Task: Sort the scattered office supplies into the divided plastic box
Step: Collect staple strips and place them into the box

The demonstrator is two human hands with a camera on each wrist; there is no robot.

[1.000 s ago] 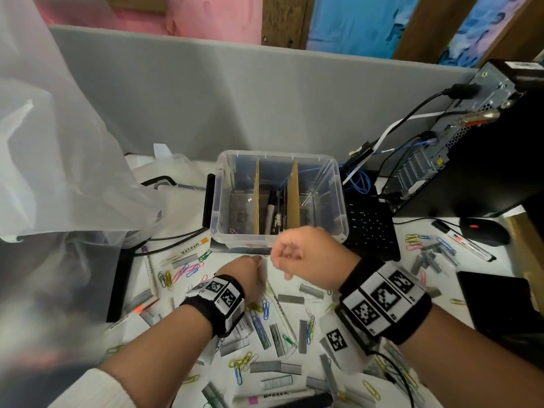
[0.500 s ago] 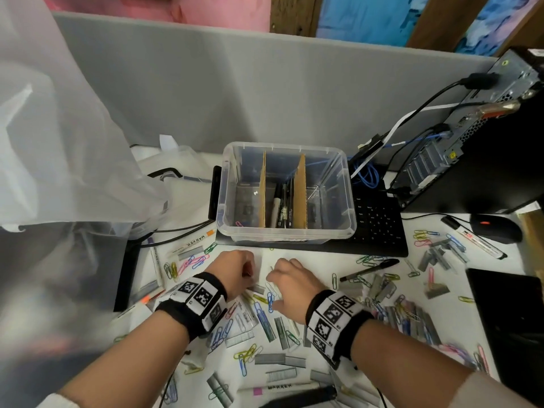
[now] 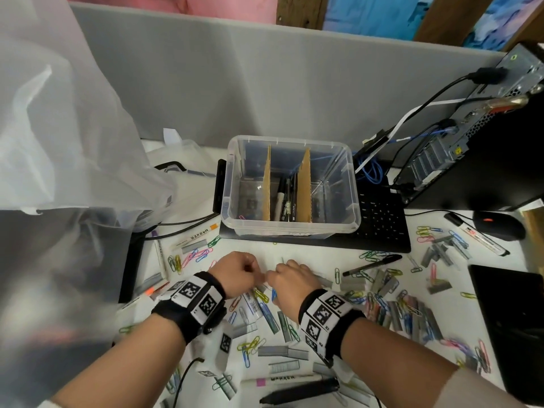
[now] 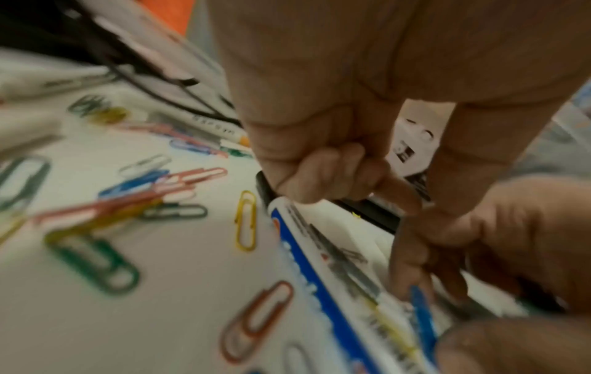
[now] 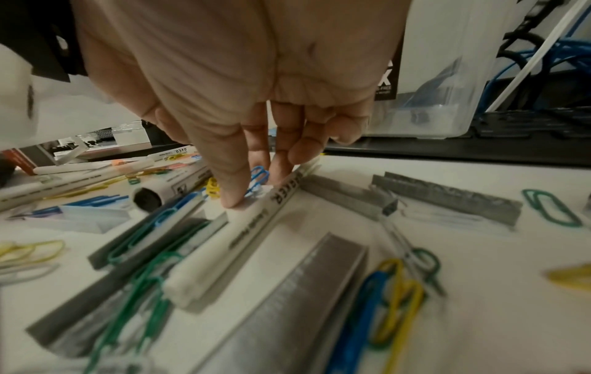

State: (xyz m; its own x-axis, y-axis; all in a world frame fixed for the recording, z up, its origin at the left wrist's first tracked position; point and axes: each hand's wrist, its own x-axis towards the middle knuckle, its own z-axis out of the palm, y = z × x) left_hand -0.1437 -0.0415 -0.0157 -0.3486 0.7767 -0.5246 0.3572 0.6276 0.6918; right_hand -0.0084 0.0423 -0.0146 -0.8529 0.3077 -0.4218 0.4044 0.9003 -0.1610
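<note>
Fingers of the right hand (image 3: 290, 279) pinch a blue paper clip (image 5: 260, 174) beside a white marker (image 5: 243, 237); left hand (image 3: 235, 272) fingers curl (around what, unclear).

In the head view the backs of the left grip (image 3: 235, 272) and right grip (image 3: 290, 281) hide their own fingertips. The left wrist view is smeared by motion. It cannot be told whether the curled left fingers (image 4: 323, 172) hold anything, and the print on the white blue-banded marker (image 4: 319, 291) is unreadable. The right thumb and fingers meet at a blue paper clip (image 5: 258, 177) lying against a white marker printed "RKER" (image 5: 255, 227); which one they pinch is unclear. The nearest grey staple strips (image 5: 288, 316) are blurred. The clear plastic box (image 3: 290, 228) covers much of the black keyboard (image 3: 379, 219). A translucent plastic bag (image 3: 73, 128) veils the left edge of the desk (image 3: 321, 256).
</note>
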